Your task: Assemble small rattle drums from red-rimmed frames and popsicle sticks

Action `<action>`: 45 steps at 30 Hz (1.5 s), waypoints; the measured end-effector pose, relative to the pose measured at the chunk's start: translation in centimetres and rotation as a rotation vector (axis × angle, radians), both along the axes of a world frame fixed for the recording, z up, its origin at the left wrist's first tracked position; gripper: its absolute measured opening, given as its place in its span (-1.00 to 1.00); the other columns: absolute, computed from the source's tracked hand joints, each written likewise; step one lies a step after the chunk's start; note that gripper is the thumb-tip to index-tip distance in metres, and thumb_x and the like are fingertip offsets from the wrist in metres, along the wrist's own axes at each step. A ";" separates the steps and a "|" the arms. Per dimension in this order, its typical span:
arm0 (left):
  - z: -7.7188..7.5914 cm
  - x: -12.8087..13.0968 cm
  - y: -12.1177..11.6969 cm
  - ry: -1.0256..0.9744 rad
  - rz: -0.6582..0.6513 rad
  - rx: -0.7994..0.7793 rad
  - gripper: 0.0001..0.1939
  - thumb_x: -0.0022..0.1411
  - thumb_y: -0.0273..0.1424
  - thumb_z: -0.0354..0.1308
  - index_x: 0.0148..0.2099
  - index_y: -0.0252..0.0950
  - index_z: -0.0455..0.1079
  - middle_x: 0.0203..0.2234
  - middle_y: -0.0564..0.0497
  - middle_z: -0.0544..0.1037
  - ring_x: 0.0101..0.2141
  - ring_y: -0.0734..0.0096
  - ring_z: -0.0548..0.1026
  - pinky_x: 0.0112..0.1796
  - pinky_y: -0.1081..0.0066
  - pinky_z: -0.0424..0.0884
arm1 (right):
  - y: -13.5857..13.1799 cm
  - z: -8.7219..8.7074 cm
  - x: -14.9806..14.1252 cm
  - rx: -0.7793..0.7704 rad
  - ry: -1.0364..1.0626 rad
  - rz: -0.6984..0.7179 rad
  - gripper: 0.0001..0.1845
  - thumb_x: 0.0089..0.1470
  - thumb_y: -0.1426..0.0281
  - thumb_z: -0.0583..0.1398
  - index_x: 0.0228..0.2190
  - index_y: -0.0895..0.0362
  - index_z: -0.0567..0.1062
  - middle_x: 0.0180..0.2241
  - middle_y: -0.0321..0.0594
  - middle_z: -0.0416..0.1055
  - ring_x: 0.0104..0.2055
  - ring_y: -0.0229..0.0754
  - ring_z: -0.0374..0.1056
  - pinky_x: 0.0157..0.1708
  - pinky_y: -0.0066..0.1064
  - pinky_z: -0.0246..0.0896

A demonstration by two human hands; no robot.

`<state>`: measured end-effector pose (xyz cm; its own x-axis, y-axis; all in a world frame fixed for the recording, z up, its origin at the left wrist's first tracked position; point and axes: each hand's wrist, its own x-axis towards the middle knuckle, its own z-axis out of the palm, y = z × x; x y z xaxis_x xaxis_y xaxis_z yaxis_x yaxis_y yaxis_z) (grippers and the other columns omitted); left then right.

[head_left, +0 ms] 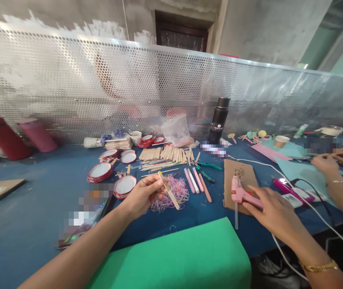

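My left hand [149, 190] pinches a wooden craft stick [171, 192] between thumb and fingers, and the stick's upper end is yellowish. Below it lies a tangled pile of pink and purple rubber bands [180, 188]. On the right, the handle of a pink hot glue gun [240, 193] lies between the thumb and fingers of my right hand [272, 208], in a loose grip. The gun is over a piece of brown cardboard [228, 176], and a clear glue stick [236, 216] sticks out of it toward me.
Red-rimmed white lids [124, 186] and loose craft sticks [174, 153] lie behind my left hand. Green-handled pliers [209, 165], pink and white markers [195, 179] and a black bottle [218, 120] stand or lie mid-table. A green box-like surface [183, 253] is in front. A co-worker's hands [327, 164] are at right.
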<state>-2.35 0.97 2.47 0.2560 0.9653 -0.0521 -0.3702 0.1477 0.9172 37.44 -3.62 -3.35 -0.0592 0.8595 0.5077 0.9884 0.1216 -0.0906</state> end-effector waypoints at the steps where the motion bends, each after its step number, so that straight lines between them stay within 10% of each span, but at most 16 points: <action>1: -0.1 0.0 0.0 0.001 -0.005 0.002 -0.71 -0.10 -0.30 0.50 -0.38 -0.35 0.53 -0.54 0.05 0.55 -0.54 0.62 0.45 -0.54 0.66 0.41 | -0.2 0.3 0.0 0.031 -0.029 -0.023 -0.43 0.11 0.04 0.13 0.03 0.15 0.42 -0.07 0.10 0.45 -0.03 0.28 0.39 -0.06 0.07 0.25; 11: -0.6 1.0 -0.9 0.115 -0.148 0.033 -0.70 -0.06 -0.26 0.47 -0.38 -0.35 0.50 -0.46 -0.03 0.62 -0.50 0.53 0.52 -0.53 0.62 0.37 | -0.7 4.9 -2.0 0.189 0.073 0.190 -0.58 0.21 0.08 0.10 -0.07 0.10 0.45 -0.13 -0.03 0.52 -0.10 0.10 0.43 -0.06 -0.08 0.26; 23: -0.9 1.5 -1.6 0.114 -0.223 0.049 -0.70 -0.04 -0.23 0.45 -0.36 -0.35 0.52 -0.52 0.00 0.61 -0.52 0.54 0.53 -0.48 0.59 0.42 | -0.5 6.6 -7.4 0.232 0.224 0.391 -0.74 0.22 0.18 0.14 -0.16 0.04 0.50 -0.20 -0.10 0.54 -0.16 0.04 0.46 -0.14 -0.07 0.29; 35: -0.8 1.4 -1.4 0.066 -0.195 0.098 -0.67 -0.04 -0.21 0.45 -0.34 -0.37 0.54 -0.54 0.00 0.59 -0.52 0.51 0.53 -0.45 0.56 0.42 | 0.4 15.6 -20.2 0.246 0.232 0.937 -0.90 0.18 0.45 0.21 -0.24 0.06 0.50 -0.29 -0.28 0.55 -0.20 -0.16 0.41 -0.08 -0.19 0.21; 45: -0.6 1.7 -1.7 0.058 -0.214 0.073 -0.69 -0.05 -0.24 0.46 -0.36 -0.35 0.52 -0.53 0.01 0.60 -0.50 0.50 0.54 -0.44 0.54 0.44 | 6.6 14.9 -21.4 0.019 0.399 0.938 -0.88 0.15 0.43 0.22 -0.25 0.08 0.55 -0.28 -0.25 0.57 -0.22 -0.19 0.46 -0.15 -0.30 0.31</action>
